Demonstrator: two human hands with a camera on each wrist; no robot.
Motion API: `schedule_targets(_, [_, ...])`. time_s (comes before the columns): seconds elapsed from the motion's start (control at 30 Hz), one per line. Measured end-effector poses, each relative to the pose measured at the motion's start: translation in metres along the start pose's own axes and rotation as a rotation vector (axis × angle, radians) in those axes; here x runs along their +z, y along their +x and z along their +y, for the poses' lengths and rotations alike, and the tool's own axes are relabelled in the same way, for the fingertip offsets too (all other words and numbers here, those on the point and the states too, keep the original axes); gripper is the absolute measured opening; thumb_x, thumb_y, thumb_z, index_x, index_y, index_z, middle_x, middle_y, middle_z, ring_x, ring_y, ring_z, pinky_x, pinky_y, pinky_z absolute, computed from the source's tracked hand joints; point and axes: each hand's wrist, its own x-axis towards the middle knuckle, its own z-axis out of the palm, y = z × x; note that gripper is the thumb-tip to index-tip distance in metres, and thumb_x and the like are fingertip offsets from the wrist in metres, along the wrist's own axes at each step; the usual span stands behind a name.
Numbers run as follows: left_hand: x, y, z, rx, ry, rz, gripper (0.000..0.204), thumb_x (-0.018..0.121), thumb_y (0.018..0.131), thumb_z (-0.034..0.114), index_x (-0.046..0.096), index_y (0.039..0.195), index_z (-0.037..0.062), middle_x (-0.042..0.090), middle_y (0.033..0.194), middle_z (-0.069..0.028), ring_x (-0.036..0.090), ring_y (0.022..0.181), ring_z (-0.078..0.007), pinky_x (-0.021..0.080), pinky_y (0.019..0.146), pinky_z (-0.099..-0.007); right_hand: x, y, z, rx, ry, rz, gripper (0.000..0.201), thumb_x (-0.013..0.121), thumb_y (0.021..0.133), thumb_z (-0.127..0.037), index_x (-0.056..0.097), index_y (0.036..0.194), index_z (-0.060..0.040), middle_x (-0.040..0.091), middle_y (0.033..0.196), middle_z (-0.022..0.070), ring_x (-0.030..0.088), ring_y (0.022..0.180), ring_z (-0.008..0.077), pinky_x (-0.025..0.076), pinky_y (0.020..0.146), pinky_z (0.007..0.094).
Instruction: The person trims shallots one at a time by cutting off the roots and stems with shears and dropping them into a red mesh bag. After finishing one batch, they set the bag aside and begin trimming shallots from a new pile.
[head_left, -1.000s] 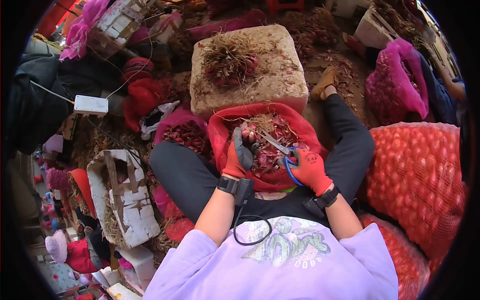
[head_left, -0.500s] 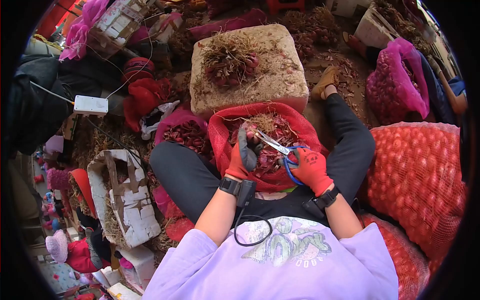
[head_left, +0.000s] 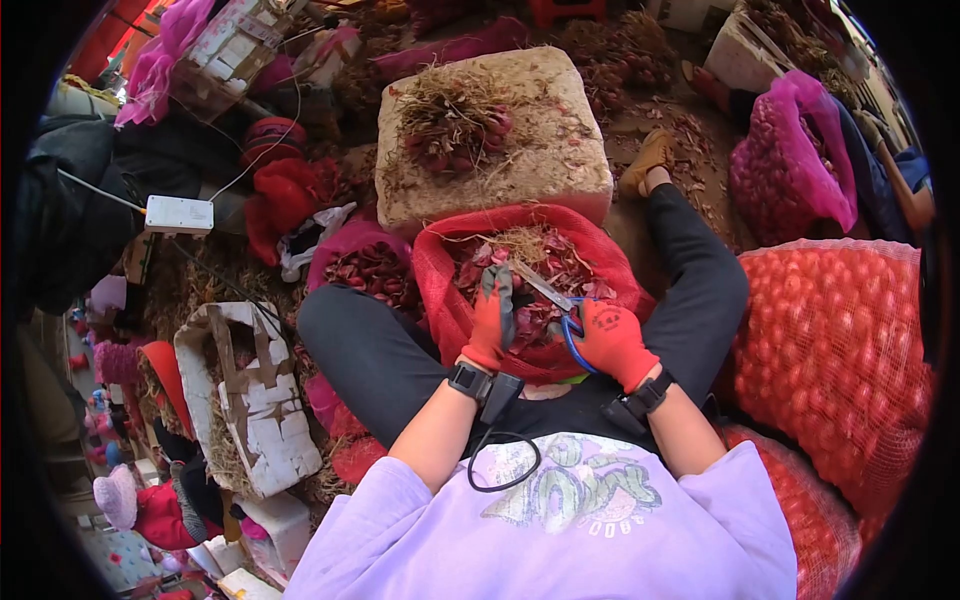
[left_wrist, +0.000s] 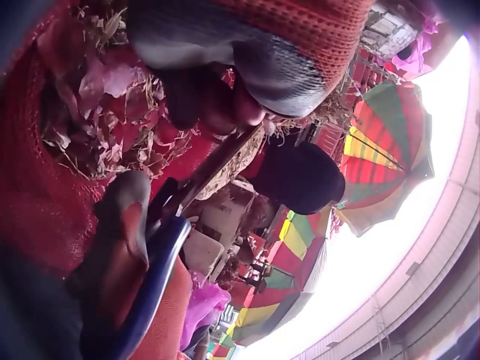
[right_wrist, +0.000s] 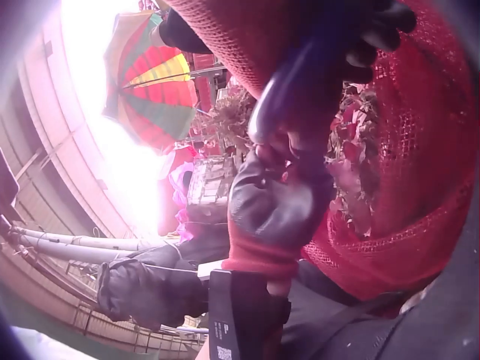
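My gloved left hand (head_left: pixel 492 318) grips a shallot (left_wrist: pixel 246 105), its reddish skin showing between the dark-coated fingers in the left wrist view. In the head view the fingers mostly hide it. My gloved right hand (head_left: pixel 612 342) holds scissors (head_left: pixel 543 287) by their blue handles (left_wrist: pixel 159 281). The blades point away and left, with the tips close to the left fingertips. Both hands are above an open red mesh bag (head_left: pixel 448 262) with loose papery skins (head_left: pixel 545 318) and dry roots inside, standing between the person's legs.
Beyond the bag stands a foam block (head_left: pixel 560 150) bearing a bundle of shallots with dried stems (head_left: pixel 455 125). A pink mesh bag (head_left: pixel 365 270) sits beside the left knee. Full red net sacks (head_left: pixel 830 350) crowd the right side, and a broken white foam box (head_left: pixel 265 420) lies left.
My left hand has turned and straightened upward, and the shallot seen at its fingertips before is now mostly hidden. The scissors have shifted slightly left with the right hand.
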Motion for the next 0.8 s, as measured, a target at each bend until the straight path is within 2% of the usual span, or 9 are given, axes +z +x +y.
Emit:
schedule_targets(0.1, [0.004, -0.003, 0.004, 0.029, 0.051, 0.001, 0.018, 0.048, 0.096, 0.028, 0.052, 0.1, 0.0102, 0.054, 0.089, 0.0, 0.056, 0.082, -0.0124, 0.05, 0.077, -0.0309, 0.007, 0.002, 0.002, 0.105, -0.041, -0.054, 0.045, 0.057, 0.082, -0.049, 0.056, 0.081, -0.0038, 0.062, 0.07, 0.0164, 0.061, 0.067, 0.0334, 0.048, 0.061, 0.0423])
schedule_targets(0.17, [0.005, -0.002, 0.005, 0.052, 0.068, -0.016, 0.02, 0.048, 0.096, 0.027, 0.051, 0.104, 0.009, 0.054, 0.091, -0.0002, 0.056, 0.084, -0.012, 0.05, 0.079, -0.0297, 0.026, 0.003, 0.018, 0.078, 0.022, -0.023, 0.045, 0.059, 0.08, -0.049, 0.058, 0.082, -0.004, 0.062, 0.069, 0.0161, 0.061, 0.066, 0.0333, 0.048, 0.06, 0.0424])
schedule_targets(0.33, [0.007, 0.008, 0.011, 0.139, 0.127, -0.033, 0.025, 0.05, 0.095, 0.021, 0.05, 0.115, 0.0063, 0.056, 0.095, -0.001, 0.055, 0.088, -0.011, 0.048, 0.083, -0.0278, 0.005, 0.001, 0.01, 0.158, 0.266, 0.037, 0.041, 0.067, 0.077, -0.043, 0.062, 0.088, -0.0036, 0.063, 0.076, 0.0177, 0.061, 0.074, 0.0341, 0.047, 0.063, 0.0412])
schedule_targets(0.43, [0.005, 0.01, 0.017, 0.145, -0.052, 0.0, 0.028, 0.057, 0.091, 0.018, 0.051, 0.115, 0.0038, 0.056, 0.099, -0.0007, 0.053, 0.09, -0.0086, 0.045, 0.084, -0.0245, -0.003, 0.001, 0.013, 0.119, 0.276, 0.033, 0.042, 0.068, 0.076, -0.043, 0.062, 0.089, -0.004, 0.063, 0.077, 0.017, 0.062, 0.075, 0.0331, 0.047, 0.064, 0.0399])
schedule_targets(0.5, [0.004, 0.009, 0.024, 0.182, 0.028, 0.012, 0.029, 0.059, 0.089, 0.014, 0.051, 0.115, 0.0028, 0.056, 0.1, -0.0015, 0.053, 0.091, -0.0095, 0.045, 0.085, -0.025, -0.005, 0.0, 0.01, 0.111, 0.253, 0.034, 0.042, 0.068, 0.076, -0.044, 0.062, 0.088, -0.0046, 0.063, 0.077, 0.0164, 0.062, 0.075, 0.0329, 0.047, 0.064, 0.0397])
schedule_targets(0.6, [0.0, 0.012, 0.025, 0.291, 0.249, -0.014, 0.034, 0.06, 0.088, 0.011, 0.048, 0.119, 0.0026, 0.054, 0.104, -0.0035, 0.053, 0.093, -0.0102, 0.044, 0.087, -0.0253, -0.003, 0.0, 0.006, 0.032, 0.201, 0.147, 0.045, 0.064, 0.077, -0.05, 0.061, 0.085, -0.0059, 0.062, 0.068, 0.0141, 0.062, 0.066, 0.0325, 0.047, 0.059, 0.0418])
schedule_targets(0.8, [0.009, 0.001, 0.027, 0.494, 0.455, -0.126, 0.05, 0.061, 0.084, 0.003, 0.039, 0.129, 0.0034, 0.048, 0.114, -0.0057, 0.049, 0.099, -0.0108, 0.043, 0.089, -0.0255, -0.002, 0.001, 0.012, 0.114, 0.173, -0.003, 0.046, 0.063, 0.078, -0.051, 0.063, 0.082, -0.0051, 0.063, 0.072, 0.0159, 0.062, 0.067, 0.0334, 0.046, 0.059, 0.0424])
